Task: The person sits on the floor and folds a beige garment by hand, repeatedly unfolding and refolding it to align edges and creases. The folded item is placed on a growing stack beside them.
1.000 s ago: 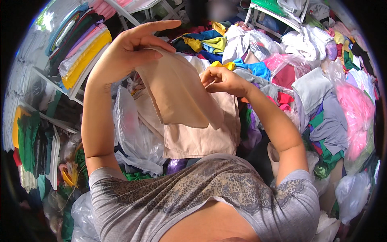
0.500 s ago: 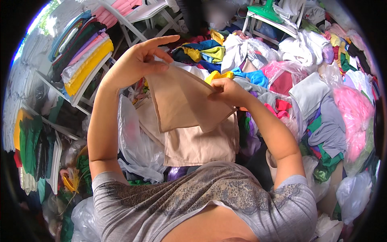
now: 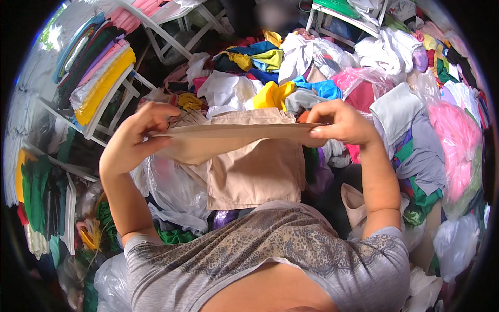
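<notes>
My left hand (image 3: 143,132) pinches the left end of a beige piece of cloth (image 3: 234,134), and my right hand (image 3: 340,126) grips its right end. The cloth is held stretched horizontally between them, its top edge nearly straight. Behind and below it, a pile of similar beige folded fabric (image 3: 254,177) rests in front of my body, with its upper edge showing above the held cloth. A translucent plastic bag (image 3: 171,192) lies to the left of that pile, and loose yellow cloth (image 3: 273,95) is just beyond it.
Folded coloured fabrics are stacked on white racks or chairs (image 3: 101,88) at the left. Heaped garments (image 3: 390,57) surround me. Bags of pink (image 3: 452,151) and pale items lie at the right. A white chair with a green object (image 3: 338,8) stands at the back, beside a dark, blurred shape.
My left hand has come down and moved left, and my right hand has moved right. The held cloth, earlier hanging draped, is now pulled out flat and level between them.
</notes>
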